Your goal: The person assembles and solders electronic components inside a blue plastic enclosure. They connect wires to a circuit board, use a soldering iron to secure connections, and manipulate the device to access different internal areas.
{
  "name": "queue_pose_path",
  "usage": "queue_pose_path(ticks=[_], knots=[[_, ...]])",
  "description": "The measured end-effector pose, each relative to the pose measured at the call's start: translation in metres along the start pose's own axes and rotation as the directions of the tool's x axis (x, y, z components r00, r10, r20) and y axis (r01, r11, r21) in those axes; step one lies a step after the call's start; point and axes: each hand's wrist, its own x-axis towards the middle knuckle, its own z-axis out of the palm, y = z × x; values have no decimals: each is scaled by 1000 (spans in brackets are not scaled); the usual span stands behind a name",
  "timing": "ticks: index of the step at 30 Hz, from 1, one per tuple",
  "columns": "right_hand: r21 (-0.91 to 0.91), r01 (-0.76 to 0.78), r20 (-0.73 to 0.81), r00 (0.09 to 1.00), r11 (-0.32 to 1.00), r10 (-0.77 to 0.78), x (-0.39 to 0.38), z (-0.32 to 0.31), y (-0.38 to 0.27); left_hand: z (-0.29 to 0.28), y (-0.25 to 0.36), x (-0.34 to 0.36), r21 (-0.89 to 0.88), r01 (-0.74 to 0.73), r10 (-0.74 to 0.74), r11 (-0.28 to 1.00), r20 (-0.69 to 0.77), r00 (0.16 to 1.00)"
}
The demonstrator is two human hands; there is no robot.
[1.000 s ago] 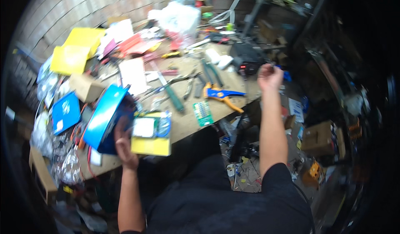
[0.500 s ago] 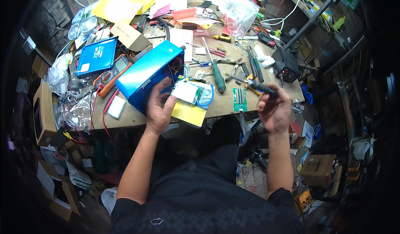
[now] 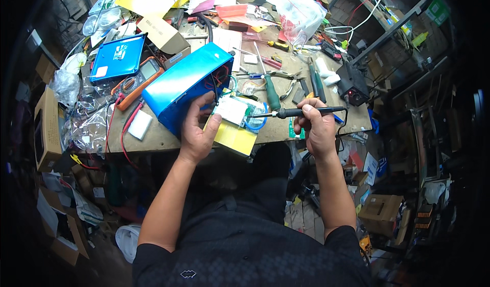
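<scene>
A soldering iron lies in my right hand, fingers closed round its dark handle. Its tip points left, at the edge of a green circuit board beside a white block; whether they touch I cannot tell. My left hand is open at the open side of a tilted blue metal case. Its fingers rest near the case opening and its thumb reaches the white block. Wires show inside the case. A blue wire loop curves beside the board, above a yellow sheet.
An orange multimeter and a blue panel lie left of the case. A green-handled screwdriver and pliers lie beyond the iron. A black box stands at right. Partly behind my right hand is another green board.
My right hand has moved left with the soldering iron, bringing its tip to the small board by the white block. My left hand stays at the case.
</scene>
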Motion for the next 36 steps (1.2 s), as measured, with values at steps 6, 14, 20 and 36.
queue_pose_path(ticks=[6,14,20,36], knots=[[-23,-37,8,999,999,37,6,-3,5,0,0,1,-1,27,-27,1000,7,1000],[-45,-79,25,996,996,81,15,-6,8,2,-1,3,31,16,-16,999,-1,1000],[-71,-136,34,990,988,139,23,1,6,2,-5,5,22,16,-16,1000,12,1000],[-39,-187,149,970,982,191,28,-5,12,0,4,6,25,70,-72,997,86,994]])
